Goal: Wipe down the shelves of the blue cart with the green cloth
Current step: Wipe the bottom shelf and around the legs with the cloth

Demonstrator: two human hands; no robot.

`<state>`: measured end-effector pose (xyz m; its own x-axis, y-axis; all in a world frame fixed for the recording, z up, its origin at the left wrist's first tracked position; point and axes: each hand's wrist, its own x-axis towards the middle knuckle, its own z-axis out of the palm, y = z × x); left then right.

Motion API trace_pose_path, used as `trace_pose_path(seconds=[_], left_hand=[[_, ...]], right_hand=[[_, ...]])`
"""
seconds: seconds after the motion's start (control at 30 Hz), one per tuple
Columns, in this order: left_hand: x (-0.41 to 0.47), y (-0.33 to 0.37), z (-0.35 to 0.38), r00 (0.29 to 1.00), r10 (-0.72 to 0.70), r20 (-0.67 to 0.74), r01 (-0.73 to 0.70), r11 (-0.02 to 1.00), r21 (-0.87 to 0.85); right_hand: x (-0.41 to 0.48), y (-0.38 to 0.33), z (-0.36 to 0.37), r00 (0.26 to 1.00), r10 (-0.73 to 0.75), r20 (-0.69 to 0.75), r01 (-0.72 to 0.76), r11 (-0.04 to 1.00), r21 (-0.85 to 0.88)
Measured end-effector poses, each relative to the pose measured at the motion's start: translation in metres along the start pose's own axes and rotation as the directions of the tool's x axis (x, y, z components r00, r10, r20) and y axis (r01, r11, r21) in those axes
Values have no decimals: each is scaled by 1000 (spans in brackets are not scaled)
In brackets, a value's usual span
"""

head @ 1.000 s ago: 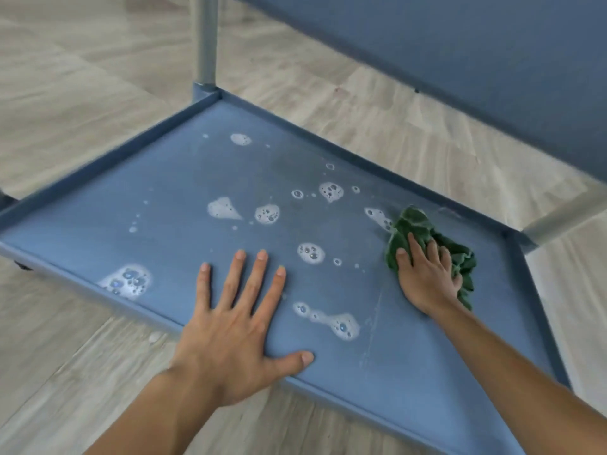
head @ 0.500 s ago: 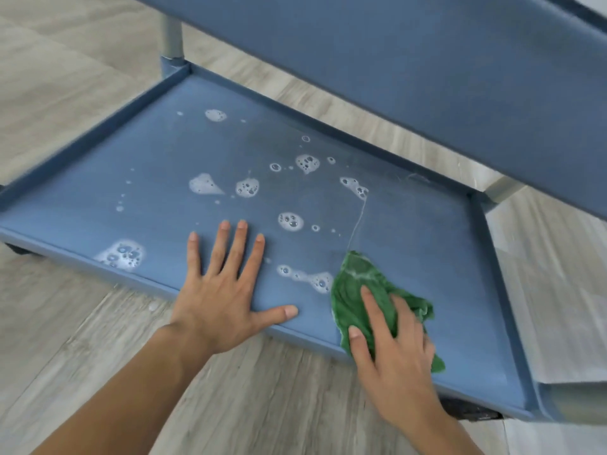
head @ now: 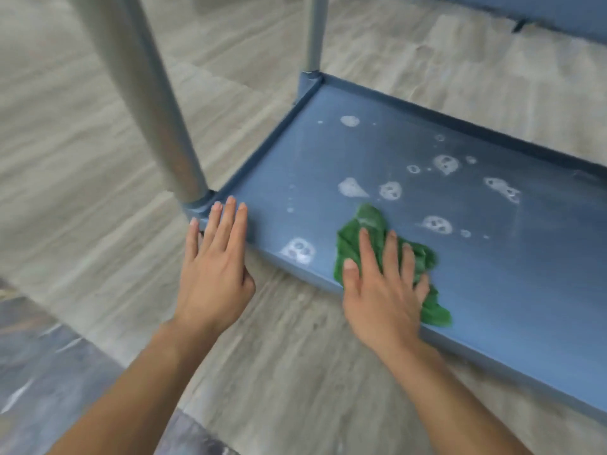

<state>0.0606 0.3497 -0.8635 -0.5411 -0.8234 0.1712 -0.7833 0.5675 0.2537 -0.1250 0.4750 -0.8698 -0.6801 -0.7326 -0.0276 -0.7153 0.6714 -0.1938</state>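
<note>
The blue cart's bottom shelf [head: 512,277] fills the right half of the head view, dotted with several white foam patches [head: 298,251]. A crumpled green cloth [head: 364,231] lies near the shelf's front edge. My right hand [head: 384,290] presses flat on the cloth with straight fingers. My left hand [head: 215,267] rests flat with straight fingers at the shelf's front left corner, fingertips touching the rim beside the post.
A grey metal post [head: 154,103] rises from the near left corner and a second post [head: 313,34] from the far left corner. The upper shelf's underside [head: 558,14] shows at top right. Wood-look floor [head: 82,159] surrounds the cart.
My right hand has slid the cloth leftward along the front edge over foam. My left hand has moved off the shelf surface to the front left corner. The view has swung left.
</note>
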Motion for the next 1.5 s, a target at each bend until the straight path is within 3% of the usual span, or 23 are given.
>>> trace_pose_path(seconds=[0.2,0.3,0.47,0.6,0.77,0.9,1.03,1.13,1.2,1.27,1.33,1.5], left_hand=[[3,-29,-19,966,-80,-246,40,986,-162],[-5,-34,-23,927,-82,-367,-6,973,-232],[-15,-34,-21,902,-99,-420,-8,969,-247],[-24,-15,-6,948,-50,-315,-26,972,-232],[-24,45,19,991,104,-90,-116,984,-137],[-19,100,35,974,188,125,-181,981,-66],[-15,117,45,966,180,183,-178,984,-31],[-17,114,50,963,193,190,-201,979,23],[-18,114,53,958,215,191,-227,973,39],[-18,116,53,955,221,196,-235,971,51],[-19,118,52,957,221,188,-232,972,43],[-21,121,51,960,216,179,-220,976,1]], right_hand=[[29,-160,32,981,-177,84,167,979,114],[35,-199,41,967,-216,136,206,975,85],[30,-163,36,938,-345,45,345,939,5],[16,-83,19,923,-386,13,386,920,-65],[-17,54,-6,965,-263,12,263,961,-85],[-43,182,-40,998,-67,-15,66,995,-77],[-74,312,-79,967,251,-49,-256,959,-124],[-91,380,-98,953,303,7,-288,912,-293],[-88,386,-99,921,388,-17,-374,874,-310],[-76,369,-92,833,550,-64,-552,817,-164],[-58,348,-85,779,624,-61,-627,774,-84],[2,278,-66,815,579,16,-578,815,-42]])
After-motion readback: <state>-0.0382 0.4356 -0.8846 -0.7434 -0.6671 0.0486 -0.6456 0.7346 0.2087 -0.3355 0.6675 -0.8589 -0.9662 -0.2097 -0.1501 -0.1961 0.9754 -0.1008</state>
